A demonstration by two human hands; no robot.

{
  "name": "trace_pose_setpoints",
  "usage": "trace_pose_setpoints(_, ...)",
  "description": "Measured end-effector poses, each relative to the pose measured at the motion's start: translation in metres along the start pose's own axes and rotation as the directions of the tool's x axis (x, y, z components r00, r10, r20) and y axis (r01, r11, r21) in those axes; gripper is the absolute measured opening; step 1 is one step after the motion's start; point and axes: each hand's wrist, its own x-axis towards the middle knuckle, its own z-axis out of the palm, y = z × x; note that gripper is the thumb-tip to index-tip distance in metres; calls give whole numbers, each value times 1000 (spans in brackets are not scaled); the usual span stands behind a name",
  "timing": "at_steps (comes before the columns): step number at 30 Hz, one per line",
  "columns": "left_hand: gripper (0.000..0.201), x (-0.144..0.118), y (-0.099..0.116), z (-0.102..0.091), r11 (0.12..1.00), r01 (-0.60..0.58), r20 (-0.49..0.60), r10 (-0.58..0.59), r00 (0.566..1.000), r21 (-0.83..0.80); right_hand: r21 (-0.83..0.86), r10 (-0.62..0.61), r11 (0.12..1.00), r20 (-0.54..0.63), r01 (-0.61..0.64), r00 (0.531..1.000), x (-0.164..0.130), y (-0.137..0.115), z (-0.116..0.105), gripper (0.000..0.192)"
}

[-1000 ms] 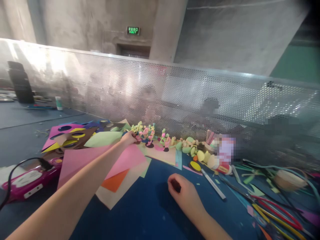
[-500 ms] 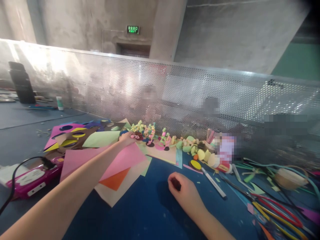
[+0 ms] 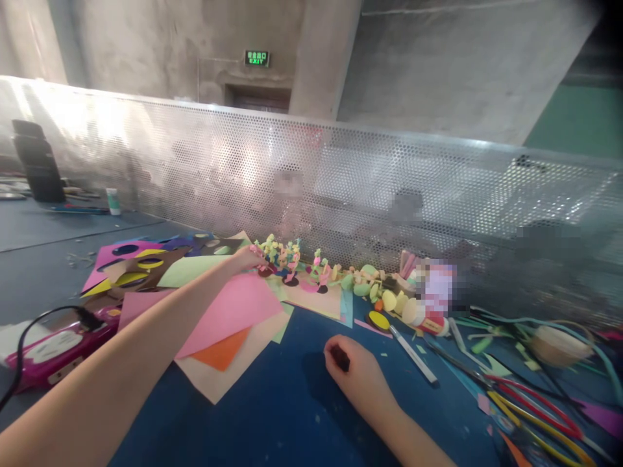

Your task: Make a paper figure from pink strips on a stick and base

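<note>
My left hand [image 3: 249,257] reaches to the back of the blue table, its fingers closed at a small pink paper ornament [image 3: 256,249] by a dark red disc. Close beside it on the right stand several small ornaments of curled, coloured paper, among them a pink-and-green one [image 3: 317,261]. They stand on round paper bases over a cream sheet [image 3: 318,301]. My right hand [image 3: 357,370] rests on the table at the front, fingers curled into a loose ring; I see nothing in it. Pink paper [image 3: 238,305] and orange paper [image 3: 224,350] lie under my left forearm.
A white pen-like tool [image 3: 413,353], a yellow disc [image 3: 378,320], a glue bottle [image 3: 435,323] and red-handled scissors [image 3: 535,402] lie on the right. On the left are a magenta power strip [image 3: 63,350] and cut sheets. A perforated metal screen [image 3: 219,168] closes off the back.
My left hand has moved slightly up and away, to the pink ornament at the row's left end. The right hand keeps its curled pose on the table.
</note>
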Motion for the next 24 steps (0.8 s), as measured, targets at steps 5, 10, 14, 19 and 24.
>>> trace_pose_setpoints(5,31,8,8,-1,986,15,74,-28,997,167,-2,14,1000,0,-14,1000,0,-1,0,14)
trace_pose_setpoints(10,31,12,7,15,964,-51,60,37,998,262,-18,15,1000,1,-15,1000,1,1,1,15)
trace_pose_setpoints(14,30,13,2,23,941,-103,-2,109,994,323,-25,11,1000,11,-11,1000,1,2,1,14)
trace_pose_setpoints(19,32,10,-5,21,911,-142,-101,195,976,386,-28,-4,1000,12,4,1000,2,0,-1,14)
trace_pose_setpoints(24,45,9,-11,15,903,-145,-119,209,971,405,-23,-1,1000,18,2,1000,2,0,-2,14)
